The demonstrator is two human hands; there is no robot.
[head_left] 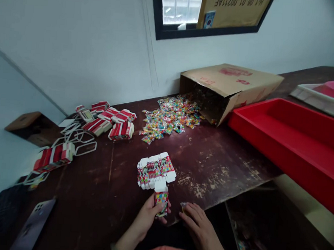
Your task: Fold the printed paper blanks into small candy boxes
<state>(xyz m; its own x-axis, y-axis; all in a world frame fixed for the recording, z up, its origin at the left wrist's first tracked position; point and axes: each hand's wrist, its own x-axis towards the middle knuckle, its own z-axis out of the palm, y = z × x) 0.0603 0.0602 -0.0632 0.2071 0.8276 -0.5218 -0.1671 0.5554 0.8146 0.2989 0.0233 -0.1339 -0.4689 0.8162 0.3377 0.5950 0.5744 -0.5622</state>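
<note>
1. The left hand (147, 218) grips a small printed carton (161, 204) at the near edge of the table (100, 196), fingers curled round its left side and thumb on its front.
2. The carton stands with its long axis running near to far; its white flap end points far, toward the stack, and its near end sits in the hand.
3. Just beyond it, touching or nearly so, lies a stack of flat cartons (155, 171), fanned out and turned slightly to the right.
4. The right hand (196, 221) rests palm down on the table edge just right of the carton, fingers narrowly spread over a small wrapped sweet (184, 205); whether it pinches the sweet I cannot tell.
5. Farther off, at centre, a heap of sweets (170, 119) spills from a tipped brown box (228, 87).
6. Far left lie folded red cartons (110, 121); more sit nearer left.
7. A red tray (290, 144) lies at right.
8. A phone (33, 224) lies near left.
</note>
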